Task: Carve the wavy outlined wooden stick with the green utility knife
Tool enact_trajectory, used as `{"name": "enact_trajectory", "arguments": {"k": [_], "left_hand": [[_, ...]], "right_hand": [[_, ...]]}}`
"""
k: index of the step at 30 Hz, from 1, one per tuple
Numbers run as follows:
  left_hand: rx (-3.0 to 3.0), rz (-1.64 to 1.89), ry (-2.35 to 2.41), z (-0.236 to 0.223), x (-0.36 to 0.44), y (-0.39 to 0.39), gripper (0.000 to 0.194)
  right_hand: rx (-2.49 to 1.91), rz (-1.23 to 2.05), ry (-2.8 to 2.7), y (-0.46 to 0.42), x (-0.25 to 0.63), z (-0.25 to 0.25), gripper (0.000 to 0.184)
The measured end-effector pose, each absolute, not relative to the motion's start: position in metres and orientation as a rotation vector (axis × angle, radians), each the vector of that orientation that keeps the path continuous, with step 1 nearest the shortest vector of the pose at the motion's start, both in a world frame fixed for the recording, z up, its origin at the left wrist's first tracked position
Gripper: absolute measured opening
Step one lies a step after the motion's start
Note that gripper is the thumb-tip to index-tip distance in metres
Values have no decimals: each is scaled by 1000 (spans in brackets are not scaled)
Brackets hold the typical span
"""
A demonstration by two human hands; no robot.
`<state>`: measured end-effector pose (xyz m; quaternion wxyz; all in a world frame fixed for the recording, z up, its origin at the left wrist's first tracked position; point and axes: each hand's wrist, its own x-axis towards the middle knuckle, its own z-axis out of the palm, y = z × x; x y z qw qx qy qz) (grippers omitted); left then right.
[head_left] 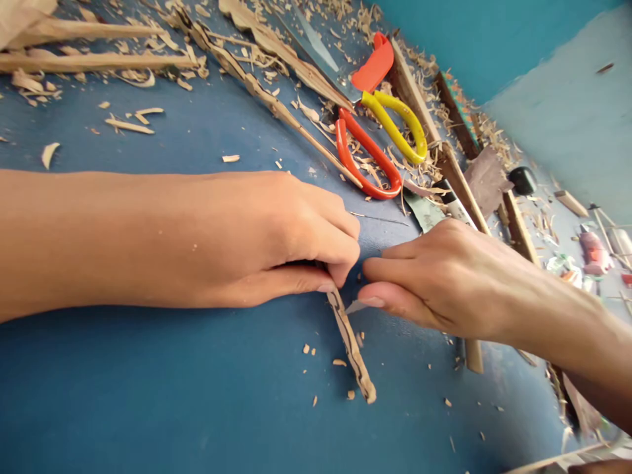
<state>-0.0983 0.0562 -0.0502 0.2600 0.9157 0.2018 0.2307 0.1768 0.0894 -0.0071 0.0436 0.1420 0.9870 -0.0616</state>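
Pinched between my left hand's thumb and curled fingers is a thin carved wood strip with a dark wavy line along it. Its free end points down and to the right, against the blue tabletop. My right hand is closed on a small knife, whose blade pokes out past the thumb, close beside the strip's edge. I cannot tell whether the blade touches the wood. The knife's grip is hidden in the fingers. A wooden handle end shows below my right wrist; what it belongs to is unclear.
Scissors with red and yellow handles lie beyond my hands. Long carved wood pieces and heaps of shavings cover the far side. Wooden bars, a marker and a pink bottle are on the right.
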Motion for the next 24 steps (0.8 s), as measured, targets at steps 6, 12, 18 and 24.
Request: {"name": "enact_trajectory", "arguments": {"k": [6, 12, 18, 24], "left_hand": [[2478, 618, 568, -52, -96, 57, 25], [2505, 617, 583, -52, -96, 56, 24], [2470, 606, 571, -53, -98, 55, 27], [2511, 632, 564, -53, -94, 56, 30]], "right_hand": [[518, -121, 3091, 67, 192, -10, 63], [543, 17, 3183, 51, 194, -19, 56], [475, 11, 3158, 54, 191, -16, 55], [450, 81, 3136, 53, 185, -15, 54]]}}
